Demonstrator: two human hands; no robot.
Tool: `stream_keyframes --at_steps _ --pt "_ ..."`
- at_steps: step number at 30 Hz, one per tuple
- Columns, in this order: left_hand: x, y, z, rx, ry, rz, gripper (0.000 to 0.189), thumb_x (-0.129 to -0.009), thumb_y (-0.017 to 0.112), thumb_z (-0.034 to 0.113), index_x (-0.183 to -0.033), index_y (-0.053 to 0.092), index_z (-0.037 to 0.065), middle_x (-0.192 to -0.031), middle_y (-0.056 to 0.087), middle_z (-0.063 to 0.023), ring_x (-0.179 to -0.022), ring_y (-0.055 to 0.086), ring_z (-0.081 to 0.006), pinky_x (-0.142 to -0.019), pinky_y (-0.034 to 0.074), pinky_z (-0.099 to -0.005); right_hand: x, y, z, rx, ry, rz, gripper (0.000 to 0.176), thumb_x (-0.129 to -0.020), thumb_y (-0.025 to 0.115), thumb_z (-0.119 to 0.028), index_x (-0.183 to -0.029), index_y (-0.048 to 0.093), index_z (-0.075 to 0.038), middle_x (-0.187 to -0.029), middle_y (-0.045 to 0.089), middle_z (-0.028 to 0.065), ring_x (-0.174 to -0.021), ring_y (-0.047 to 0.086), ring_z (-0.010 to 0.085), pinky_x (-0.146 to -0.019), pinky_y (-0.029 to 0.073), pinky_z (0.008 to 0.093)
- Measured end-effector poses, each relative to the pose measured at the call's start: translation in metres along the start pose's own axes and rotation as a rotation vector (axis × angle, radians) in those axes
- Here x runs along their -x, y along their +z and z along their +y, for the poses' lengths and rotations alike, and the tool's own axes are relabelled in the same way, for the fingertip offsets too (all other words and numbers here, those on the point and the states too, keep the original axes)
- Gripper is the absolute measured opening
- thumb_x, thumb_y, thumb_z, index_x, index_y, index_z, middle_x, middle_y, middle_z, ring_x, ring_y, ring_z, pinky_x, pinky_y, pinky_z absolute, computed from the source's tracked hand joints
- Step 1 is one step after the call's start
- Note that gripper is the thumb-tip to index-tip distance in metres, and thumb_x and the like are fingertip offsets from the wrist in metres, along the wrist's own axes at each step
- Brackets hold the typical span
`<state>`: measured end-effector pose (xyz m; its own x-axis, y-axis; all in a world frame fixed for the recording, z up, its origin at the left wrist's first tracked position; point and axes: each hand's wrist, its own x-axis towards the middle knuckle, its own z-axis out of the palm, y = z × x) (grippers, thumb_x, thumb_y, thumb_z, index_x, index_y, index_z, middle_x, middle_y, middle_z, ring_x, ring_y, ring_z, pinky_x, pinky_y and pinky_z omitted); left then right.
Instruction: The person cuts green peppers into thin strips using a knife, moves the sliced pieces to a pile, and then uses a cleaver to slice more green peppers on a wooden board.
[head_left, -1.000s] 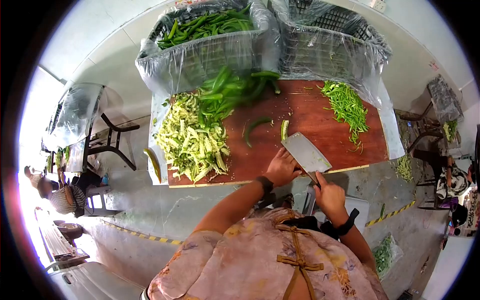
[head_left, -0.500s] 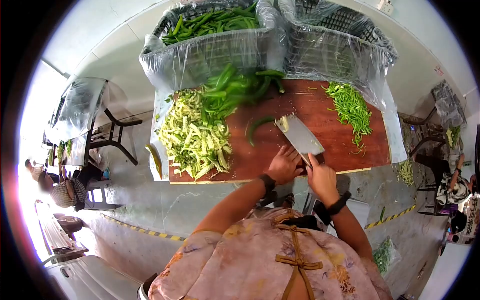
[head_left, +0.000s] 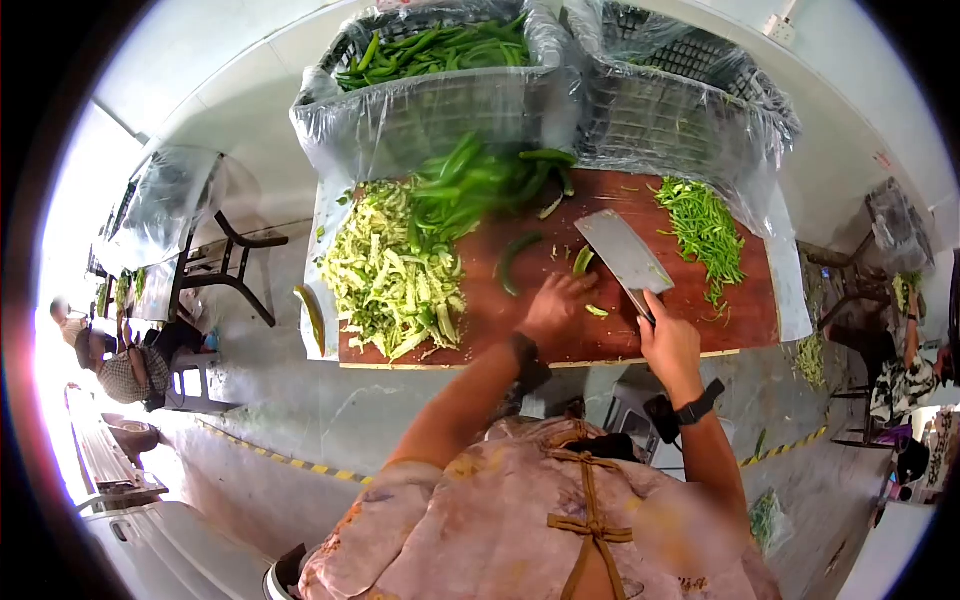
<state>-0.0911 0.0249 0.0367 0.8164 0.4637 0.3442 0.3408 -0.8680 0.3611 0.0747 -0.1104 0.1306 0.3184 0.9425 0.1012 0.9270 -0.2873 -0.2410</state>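
A plastic-lined crate (head_left: 400, 120) holds green peppers (head_left: 440, 48) behind the wooden table (head_left: 610, 335), where the left hand (head_left: 553, 305) spreads its fingers by a cut pepper (head_left: 582, 261) and the right hand (head_left: 670, 345) clasps a cleaver (head_left: 625, 250).

Food-prep workshop: lined pepper crates (head_left: 440, 90), seated workers (head_left: 125, 375) at other tables.

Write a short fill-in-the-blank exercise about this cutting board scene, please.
1. The right hand grips a broad steel ____ by its handle.
2. The left hand rests on the reddish-brown wooden ____, near a short green pepper piece.
3. The pile of thin green pepper strips lies on the board's ____ side.
Missing words: cleaver; cutting board; right.
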Motion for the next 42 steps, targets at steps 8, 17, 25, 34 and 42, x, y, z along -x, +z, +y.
stream_keyframes --at_steps 8,17,25,34,42 --pt "-0.044 0.023 -0.055 -0.323 0.133 -0.106 0.028 -0.078 0.056 0.02 -0.104 0.065 0.013 -0.116 0.059 -0.0076 -0.118 0.049 -0.0223 -0.101 0.034 -0.0428 0.074 0.005 0.032 -0.08 0.13 0.063 0.044 -0.083 0.061 -0.025 -0.125 0.056 -0.015 -0.078 0.064 0.0203 -0.068 0.062 0.0389 -0.061 0.048 0.0476" --pt "-0.017 0.011 0.004 0.025 -0.527 -0.026 0.027 -0.078 0.062 0.026 -0.099 0.06 0.008 -0.103 0.06 -0.0098 -0.101 0.056 -0.0258 -0.08 0.045 -0.0404 0.093 0.007 0.027 -0.052 0.166 -0.068 0.045 -0.082 0.063 -0.027 -0.125 0.057 -0.015 -0.077 0.064 0.0194 -0.069 0.061 0.0383 -0.062 0.048 0.0471" --pt "0.021 0.012 0.011 -0.186 -0.155 0.016 0.027 -0.077 0.063 0.022 -0.098 0.06 0.007 -0.104 0.057 -0.0079 -0.103 0.052 -0.0252 -0.082 0.043 -0.0405 0.094 0.004 0.016 -0.037 0.084 -0.101 0.045 -0.081 0.064 -0.026 -0.124 0.057 -0.014 -0.075 0.064 0.0194 -0.066 0.061 0.0379 -0.06 0.047 0.0471" --pt "0.03 0.022 0.026 -0.101 -0.195 -0.039 0.04 -0.074 0.065 0.019 -0.111 0.057 0.005 -0.118 0.053 -0.01 -0.112 0.047 -0.027 -0.088 0.041 -0.0406 0.092 -0.002 0.006 0.019 0.064 -0.209 0.047 -0.083 0.063 -0.026 -0.127 0.054 -0.013 -0.071 0.063 0.0187 -0.065 0.061 0.0373 -0.06 0.047 0.0474" --pt "0.029 0.016 0.029 -0.065 -0.207 -0.003 0.048 -0.074 0.064 0.018 -0.118 0.054 0.003 -0.123 0.051 -0.0111 -0.113 0.046 -0.0275 -0.091 0.04 -0.0403 0.073 0.012 0.006 0.061 0.006 -0.238 0.048 -0.084 0.059 -0.027 -0.128 0.052 -0.01 -0.067 0.062 0.0186 -0.061 0.063 0.0358 -0.058 0.049 0.0466"
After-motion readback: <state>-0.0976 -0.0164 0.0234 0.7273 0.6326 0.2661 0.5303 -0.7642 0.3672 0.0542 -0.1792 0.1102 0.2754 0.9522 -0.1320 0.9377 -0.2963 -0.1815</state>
